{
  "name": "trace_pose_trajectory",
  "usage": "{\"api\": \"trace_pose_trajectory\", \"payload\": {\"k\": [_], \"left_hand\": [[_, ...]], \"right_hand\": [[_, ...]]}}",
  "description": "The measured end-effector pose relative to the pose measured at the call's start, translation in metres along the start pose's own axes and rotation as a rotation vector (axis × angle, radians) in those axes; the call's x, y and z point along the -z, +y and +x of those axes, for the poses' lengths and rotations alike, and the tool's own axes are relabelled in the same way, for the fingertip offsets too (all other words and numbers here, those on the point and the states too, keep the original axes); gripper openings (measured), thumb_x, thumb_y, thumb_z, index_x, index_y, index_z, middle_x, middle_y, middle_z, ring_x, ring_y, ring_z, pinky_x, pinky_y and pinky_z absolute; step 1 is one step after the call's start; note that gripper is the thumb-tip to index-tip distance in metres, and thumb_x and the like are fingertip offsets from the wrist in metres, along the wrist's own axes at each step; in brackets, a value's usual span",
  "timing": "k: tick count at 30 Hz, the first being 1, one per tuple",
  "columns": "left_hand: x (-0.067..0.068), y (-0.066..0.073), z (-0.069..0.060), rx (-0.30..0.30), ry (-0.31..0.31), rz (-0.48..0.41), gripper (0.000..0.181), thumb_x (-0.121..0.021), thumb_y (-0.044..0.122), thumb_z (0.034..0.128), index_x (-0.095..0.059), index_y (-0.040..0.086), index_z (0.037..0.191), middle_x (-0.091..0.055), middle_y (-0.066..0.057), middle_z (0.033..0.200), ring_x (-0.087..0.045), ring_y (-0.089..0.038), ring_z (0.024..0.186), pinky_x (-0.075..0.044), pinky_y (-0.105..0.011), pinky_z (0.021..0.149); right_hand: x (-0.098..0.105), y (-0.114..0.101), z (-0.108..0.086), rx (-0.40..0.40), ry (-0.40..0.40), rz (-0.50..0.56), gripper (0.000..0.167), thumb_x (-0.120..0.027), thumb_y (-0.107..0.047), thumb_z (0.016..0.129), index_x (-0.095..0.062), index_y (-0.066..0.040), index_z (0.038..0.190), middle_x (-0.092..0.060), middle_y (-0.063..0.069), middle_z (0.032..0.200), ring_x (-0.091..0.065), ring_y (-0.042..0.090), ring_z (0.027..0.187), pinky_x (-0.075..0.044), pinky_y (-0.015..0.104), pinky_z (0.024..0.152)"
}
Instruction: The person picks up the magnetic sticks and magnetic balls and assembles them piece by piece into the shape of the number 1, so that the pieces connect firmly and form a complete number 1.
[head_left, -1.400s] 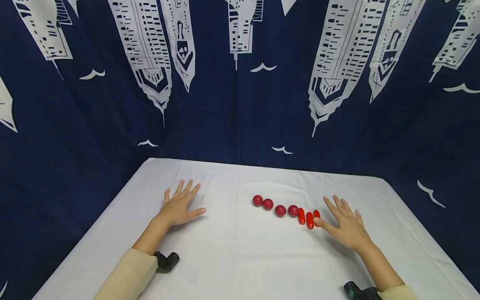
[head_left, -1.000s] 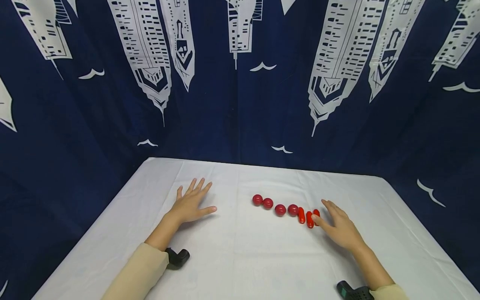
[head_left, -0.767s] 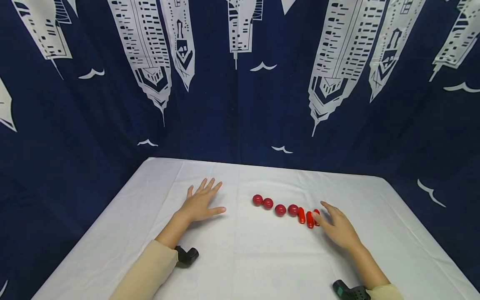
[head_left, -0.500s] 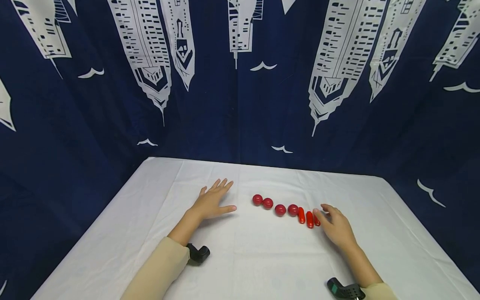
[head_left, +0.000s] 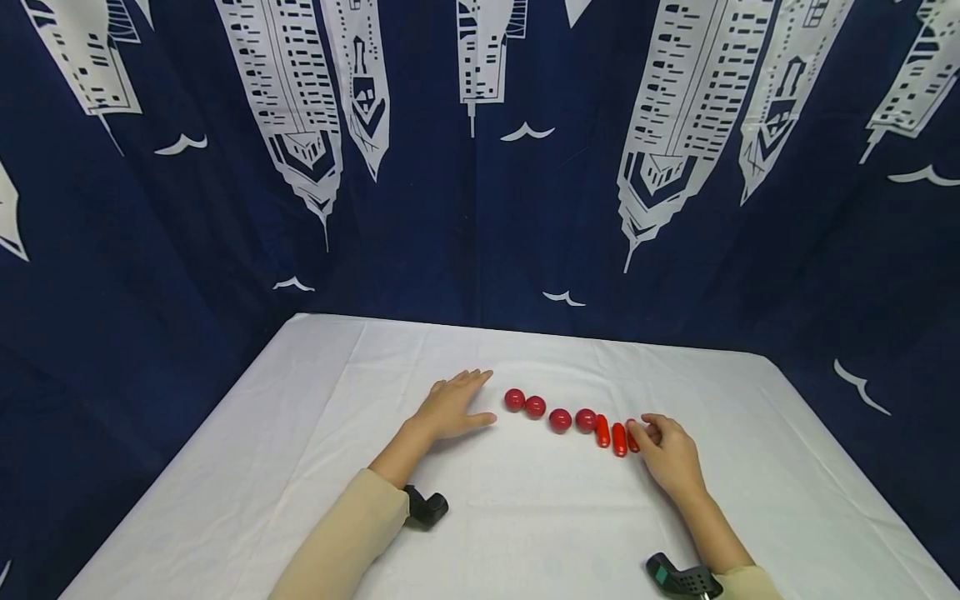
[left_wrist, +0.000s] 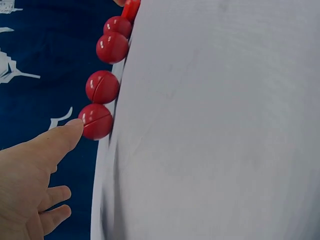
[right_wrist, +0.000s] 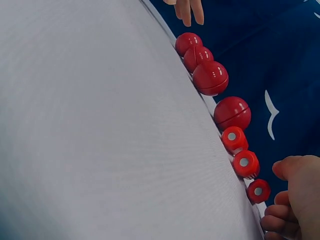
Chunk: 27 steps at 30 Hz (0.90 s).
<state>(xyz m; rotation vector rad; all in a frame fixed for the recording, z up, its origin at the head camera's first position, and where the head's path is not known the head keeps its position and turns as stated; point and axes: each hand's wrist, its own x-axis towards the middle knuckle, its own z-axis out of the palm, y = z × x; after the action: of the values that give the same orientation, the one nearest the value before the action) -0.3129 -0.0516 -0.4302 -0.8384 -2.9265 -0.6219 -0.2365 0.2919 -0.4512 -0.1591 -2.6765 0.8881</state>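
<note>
Right hand (head_left: 673, 462): thumb and fingers parted; from here, contact with the adjacent hex-ended red rod (head_left: 635, 444) cannot be told. It looks stiff and light; pinch mid-length. Left hand (head_left: 452, 408): fingers extended, thumb spread, empty. Just off its thumb, a seamed red ball (head_left: 514, 400) leads a row of four; likely slippery, apt to roll; cup it. Beyond both hands: navy skyline-print curtain (head_left: 480, 208).

4 balls (head_left: 560, 421) on table (head_left: 525, 533) | 3 rods (head_left: 618, 440) on table, right of balls | curtain (head_left: 480, 225) behind table
</note>
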Motion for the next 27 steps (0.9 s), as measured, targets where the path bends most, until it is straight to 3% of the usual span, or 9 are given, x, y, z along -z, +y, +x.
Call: {"api": "trace_pose_trajectory", "payload": {"k": [5, 11, 20, 27], "left_hand": [[-0.007, 0.008, 0.005, -0.014, 0.004, -0.009, 0.072, -0.067, 0.043, 0.0900, -0.040, 0.012, 0.149, -0.043, -0.012, 0.149, -0.038, -0.028, 0.138, -0.034, -0.053, 0.106], [-0.013, 0.015, 0.012, -0.019, 0.007, -0.005, 0.070, -0.069, 0.039, 0.0899, -0.041, 0.011, 0.148, -0.046, -0.011, 0.147, -0.041, -0.025, 0.136, -0.034, -0.050, 0.107], [-0.021, 0.023, 0.021, 0.037, 0.113, -0.093, 0.067, -0.077, 0.029, 0.0851, -0.049, 0.005, 0.141, -0.054, -0.013, 0.138, -0.049, -0.028, 0.129, -0.037, -0.041, 0.107], [-0.028, 0.029, 0.023, -0.047, 0.090, -0.094, 0.057, -0.073, 0.023, 0.0893, -0.051, 0.010, 0.141, -0.054, -0.008, 0.140, -0.048, -0.022, 0.131, -0.036, -0.037, 0.108]], "right_hand": [[-0.002, 0.003, 0.000, 0.009, 0.014, 0.011, 0.038, -0.059, -0.023, 0.098, -0.059, 0.010, 0.117, -0.054, 0.013, 0.087, -0.051, 0.025, 0.079, -0.041, 0.032, 0.065], [-0.003, 0.004, 0.000, 0.022, 0.027, 0.013, 0.034, -0.059, -0.020, 0.097, -0.061, 0.009, 0.115, -0.054, 0.012, 0.085, -0.050, 0.025, 0.077, -0.040, 0.031, 0.065], [-0.008, 0.009, -0.001, 0.059, 0.071, 0.003, 0.029, -0.062, -0.017, 0.095, -0.064, 0.009, 0.109, -0.054, 0.009, 0.080, -0.049, 0.022, 0.072, -0.039, 0.030, 0.061], [-0.009, 0.011, -0.003, 0.108, 0.119, 0.007, 0.023, -0.065, -0.011, 0.090, -0.066, 0.008, 0.102, -0.055, 0.008, 0.077, -0.050, 0.020, 0.069, -0.040, 0.029, 0.059]]}}
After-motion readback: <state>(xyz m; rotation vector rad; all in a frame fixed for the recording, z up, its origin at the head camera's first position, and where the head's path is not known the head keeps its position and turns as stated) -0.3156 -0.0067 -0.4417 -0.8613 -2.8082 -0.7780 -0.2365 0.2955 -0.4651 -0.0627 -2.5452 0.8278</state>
